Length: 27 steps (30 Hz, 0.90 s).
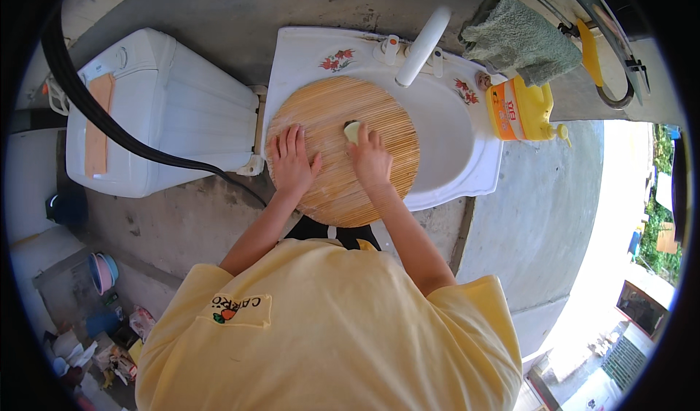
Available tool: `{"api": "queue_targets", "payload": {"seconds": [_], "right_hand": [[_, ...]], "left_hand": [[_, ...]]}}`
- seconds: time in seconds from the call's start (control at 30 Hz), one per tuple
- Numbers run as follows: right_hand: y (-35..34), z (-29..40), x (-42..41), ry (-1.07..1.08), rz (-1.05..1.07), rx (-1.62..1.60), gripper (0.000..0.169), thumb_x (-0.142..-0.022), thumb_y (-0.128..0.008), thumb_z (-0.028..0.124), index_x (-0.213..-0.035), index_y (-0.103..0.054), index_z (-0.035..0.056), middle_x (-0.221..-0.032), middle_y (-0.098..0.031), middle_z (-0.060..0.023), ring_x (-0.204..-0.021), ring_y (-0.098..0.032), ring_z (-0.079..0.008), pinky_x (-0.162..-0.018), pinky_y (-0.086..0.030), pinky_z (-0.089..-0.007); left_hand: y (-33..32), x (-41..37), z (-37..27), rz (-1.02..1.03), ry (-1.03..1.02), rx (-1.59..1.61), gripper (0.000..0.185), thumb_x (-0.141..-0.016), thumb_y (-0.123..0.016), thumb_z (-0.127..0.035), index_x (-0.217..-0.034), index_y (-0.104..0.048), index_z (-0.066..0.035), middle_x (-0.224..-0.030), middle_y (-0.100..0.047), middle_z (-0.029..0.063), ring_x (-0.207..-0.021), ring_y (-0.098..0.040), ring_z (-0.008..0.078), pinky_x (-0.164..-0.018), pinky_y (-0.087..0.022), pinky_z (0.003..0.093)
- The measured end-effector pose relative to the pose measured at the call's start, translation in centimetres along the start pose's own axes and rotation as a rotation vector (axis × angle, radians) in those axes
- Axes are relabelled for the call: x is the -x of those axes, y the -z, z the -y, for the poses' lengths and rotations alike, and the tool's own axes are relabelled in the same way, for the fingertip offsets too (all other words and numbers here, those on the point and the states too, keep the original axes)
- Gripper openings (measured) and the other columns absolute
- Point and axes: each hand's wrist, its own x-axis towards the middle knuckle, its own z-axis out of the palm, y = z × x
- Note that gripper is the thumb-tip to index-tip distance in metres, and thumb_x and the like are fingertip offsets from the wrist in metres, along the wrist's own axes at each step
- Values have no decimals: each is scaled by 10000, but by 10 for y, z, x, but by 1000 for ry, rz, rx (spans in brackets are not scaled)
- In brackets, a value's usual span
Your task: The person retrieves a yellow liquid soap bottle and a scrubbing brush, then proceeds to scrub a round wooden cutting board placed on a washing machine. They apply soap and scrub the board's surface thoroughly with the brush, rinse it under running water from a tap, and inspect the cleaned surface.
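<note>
A round slatted mat of bamboo or wood [339,176] lies over the left part of a white ceramic washbasin [445,132] and reaches past its front edge. My left hand [292,162] rests flat on the mat's left side, fingers spread, holding nothing. In my right hand [372,157], right of the mat's middle, is a small pale green scrubber or brush [352,131] with a dark end, pressed to the slats. Above the basin the white faucet spout [424,47] reaches over the bowl, beyond my right hand.
A white washing machine [202,105] stands at the left, with a black hose [147,151] crossing it. At the basin's right are a yellow pump jug [522,109] and a hanging grey-green towel [519,42]. Basins [103,273] and mixed items lie at the lower left.
</note>
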Motion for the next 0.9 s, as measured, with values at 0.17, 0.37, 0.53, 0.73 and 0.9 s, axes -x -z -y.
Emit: {"api": "queue_targets", "payload": {"seconds": [0.17, 0.37, 0.53, 0.73, 0.9], "right_hand": [[19, -42, 4, -200, -8, -30, 563, -841, -646, 269, -1291, -420, 17, -973, -564, -143, -880, -595, -306, -582, -530, -414], [12, -15, 48, -78, 71, -46, 544, -873, -610, 280, -1321, -410, 45, -991, -561, -144, -878, -599, -339, -641, -512, -444], [38, -72, 31, -346, -83, 30, 512, -857, -627, 249, -1271, -434, 18, -935, -550, -134, -877, -599, -305, -575, -520, -412], [31, -48, 66, -197, 54, 2, 538, -842, -639, 264, -1289, -423, 58, -962, -555, -113, -917, -589, -294, -606, -515, -422], [20, -41, 75, -103, 39, 30, 603, -788, -689, 277, -1290, -429, 64, -922, -550, -102, -867, -600, -263, -606, -517, -400]], "left_hand": [[-5, 5, 4, -41, -26, -37, 673, -836, -588, -378, -1336, -381, 23, -1372, -372, 125, -1315, -304, 294, -1110, -185, 496], [-4, 1, 2, -15, -31, -46, 667, -839, -584, -385, -1332, -386, 18, -1375, -375, 125, -1310, -309, 294, -1109, -192, 486], [1, -1, -2, -49, -36, -45, 660, -833, -585, -391, -1318, -403, 17, -1370, -382, 119, -1305, -315, 290, -1106, -201, 483], [-2, 2, 1, -28, -24, -25, 645, -843, -591, -351, -1335, -388, 14, -1380, -381, 135, -1304, -317, 305, -1102, -201, 481], [-1, 2, -1, -42, -37, -33, 650, -841, -593, -349, -1339, -384, 14, -1376, -387, 136, -1303, -317, 308, -1102, -202, 478]]}}
